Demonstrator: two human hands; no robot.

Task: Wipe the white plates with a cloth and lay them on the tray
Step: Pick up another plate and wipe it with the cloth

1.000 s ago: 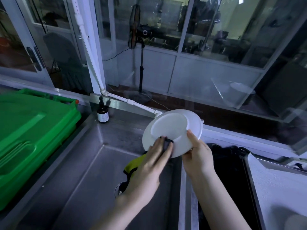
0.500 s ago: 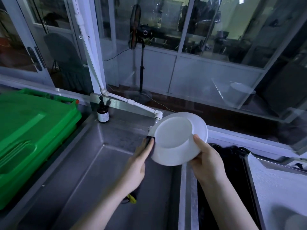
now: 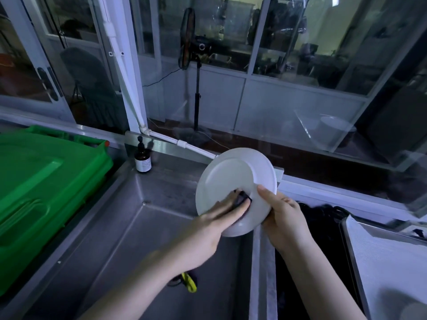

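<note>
A: Item, white plate (image 3: 233,179): where?
B: Tilted above the sink (image 3: 129,227), right edge; right hand (image 3: 284,218) grips its rim.
A: Item, left hand (image 3: 208,229)?
B: Straight fingers press dark cloth (image 3: 242,199) onto plate.

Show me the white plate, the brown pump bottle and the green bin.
white plate (image 3: 230,179), head view, bare centre of its face.
brown pump bottle (image 3: 143,163), head view, on its label.
green bin (image 3: 46,181), head view, on its lid.
</note>
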